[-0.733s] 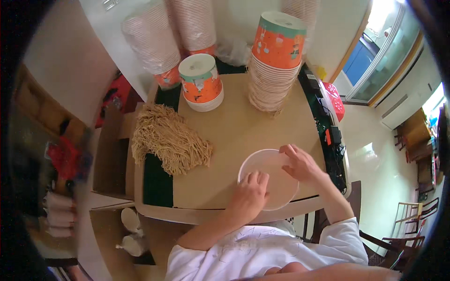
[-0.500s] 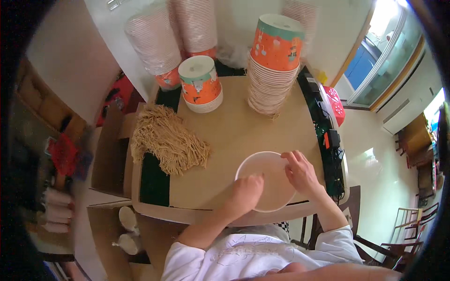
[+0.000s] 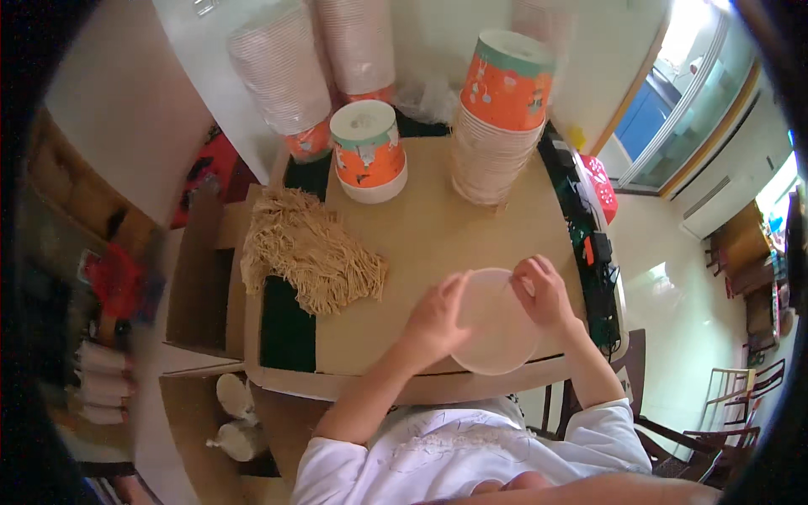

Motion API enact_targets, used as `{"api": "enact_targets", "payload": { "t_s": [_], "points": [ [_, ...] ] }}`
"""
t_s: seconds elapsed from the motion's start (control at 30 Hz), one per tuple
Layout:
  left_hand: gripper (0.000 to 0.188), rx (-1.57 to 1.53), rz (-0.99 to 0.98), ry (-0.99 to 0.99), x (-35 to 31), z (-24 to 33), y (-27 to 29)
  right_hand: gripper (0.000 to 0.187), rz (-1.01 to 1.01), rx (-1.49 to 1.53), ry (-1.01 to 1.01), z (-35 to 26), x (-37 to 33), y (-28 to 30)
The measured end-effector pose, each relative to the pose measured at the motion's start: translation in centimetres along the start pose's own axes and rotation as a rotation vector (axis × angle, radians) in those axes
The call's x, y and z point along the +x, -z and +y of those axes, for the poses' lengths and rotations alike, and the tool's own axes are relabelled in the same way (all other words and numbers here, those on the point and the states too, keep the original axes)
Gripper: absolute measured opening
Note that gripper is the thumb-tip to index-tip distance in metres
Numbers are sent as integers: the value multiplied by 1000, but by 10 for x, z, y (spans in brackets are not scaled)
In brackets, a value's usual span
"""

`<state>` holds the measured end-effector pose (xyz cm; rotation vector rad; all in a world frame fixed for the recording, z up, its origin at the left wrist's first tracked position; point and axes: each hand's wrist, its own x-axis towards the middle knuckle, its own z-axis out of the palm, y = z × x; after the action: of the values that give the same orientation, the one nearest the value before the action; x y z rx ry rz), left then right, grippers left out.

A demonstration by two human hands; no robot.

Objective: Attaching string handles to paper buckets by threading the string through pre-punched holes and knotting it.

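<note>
A round paper tub with a pale inside stands mouth up near the table's front edge. At its upper right rim my right hand is closed, fingertips curled over the edge; a small pale bit shows between them, too small to name. Along the left rim my left hand has its fingers stretched out, slightly blurred, with nothing visible in it. Left of the hands lies a loose bundle of tan cords. Beyond it sits a short upside-down stack of orange and green printed tubs.
A tall upside-down tub stack stands at the table's far right. Wrapped tub stacks line the wall. Power strips and cables run down the right edge. Open cardboard boxes stand left of the table, one holding white rolls.
My left hand has come up out of the tub's inside to its left rim, and its fingers have straightened. The tub sits slightly further right; my right hand's fingers have curled in more.
</note>
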<state>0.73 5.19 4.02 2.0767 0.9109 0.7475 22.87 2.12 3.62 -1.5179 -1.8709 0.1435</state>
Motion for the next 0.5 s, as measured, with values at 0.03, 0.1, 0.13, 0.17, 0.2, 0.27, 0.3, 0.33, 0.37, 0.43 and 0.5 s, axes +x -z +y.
{"api": "enact_targets", "payload": {
  "t_s": [0.03, 0.1, 0.13, 0.17, 0.2, 0.27, 0.3, 0.33, 0.37, 0.43, 0.5],
  "points": [
    [70, 44, -36, 1, -2, 0, -8, 9, 2, -3, 136, -2, 7, -3],
    [87, 128, -134, 6, -7, -7, -24, 7, -22, 29, 78, -12, 16, -10],
    [87, 123, -124, 0, -3, -2, -27, 7, -104, 153, -103, -7, 21, -14],
    [82, 188, -144, -3, 1, 4, -30, 7, -186, 278, -286, -1, 26, -16],
    [77, 255, -165, -2, 5, 8, -33, 7, -189, 273, -278, 5, 32, -16],
    [63, 334, -78, 20, 5, 0, -47, 7, -292, 477, -561, 18, 42, -17],
    [50, 413, -1, 43, 5, -4, -52, 7, -295, 483, -557, 26, 41, -17],
    [50, 423, -3, 48, 6, -6, -52, 4, -424, 546, -633, 37, 38, -17],
    [36, 358, -7, 117, 7, -9, -50, 4, -555, 610, -707, 53, 34, -19],
    [23, 303, -31, 184, 8, -11, -49, 21, -645, 623, -602, 97, 13, -37],
    [16, 327, 105, 168, 9, -13, -49, 19, -738, 1105, -833, 110, -6, -47]
  ]
}}
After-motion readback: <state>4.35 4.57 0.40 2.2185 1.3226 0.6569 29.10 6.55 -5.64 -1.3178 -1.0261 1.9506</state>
